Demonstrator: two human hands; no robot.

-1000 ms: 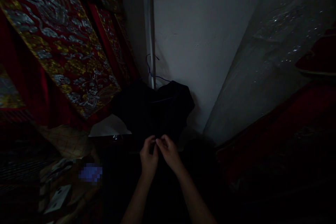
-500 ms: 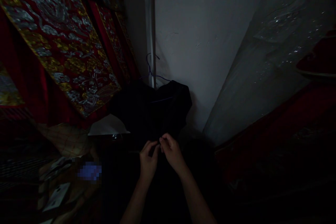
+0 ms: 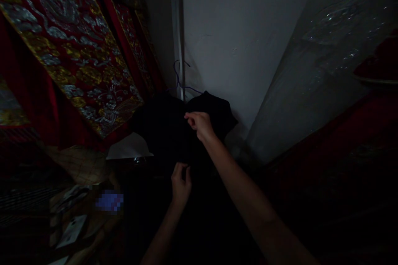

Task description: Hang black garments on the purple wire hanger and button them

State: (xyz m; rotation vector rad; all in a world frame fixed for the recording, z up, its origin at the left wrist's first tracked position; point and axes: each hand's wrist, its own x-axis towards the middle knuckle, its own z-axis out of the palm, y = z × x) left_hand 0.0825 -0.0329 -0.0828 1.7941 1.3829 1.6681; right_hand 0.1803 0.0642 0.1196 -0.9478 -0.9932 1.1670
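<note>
A black short-sleeved garment [image 3: 164,132] hangs on a thin purple wire hanger [image 3: 178,76] in the middle of the head view. At the neckline, my right hand [image 3: 200,125] pinches the top of its front closure, which looks like a zipper. The pull itself is too dark to make out. My left hand [image 3: 181,182] is lower on the front, thumb and fingers curled in a pinch on the black cloth. The front edges meet between the two hands.
Red cloth embroidered in gold and silver [image 3: 90,62] hangs at the left. Behind the hanger runs a pale vertical pole [image 3: 178,16] against a grey wall [image 3: 236,29]. Clear plastic sheeting [image 3: 314,58] covers the right side. A person's hand and a white phone [image 3: 72,230] show at the lower left.
My right hand has moved up from beside my left hand to the neckline. The garment's open V front has come together. My left hand stays low, shifted slightly right.
</note>
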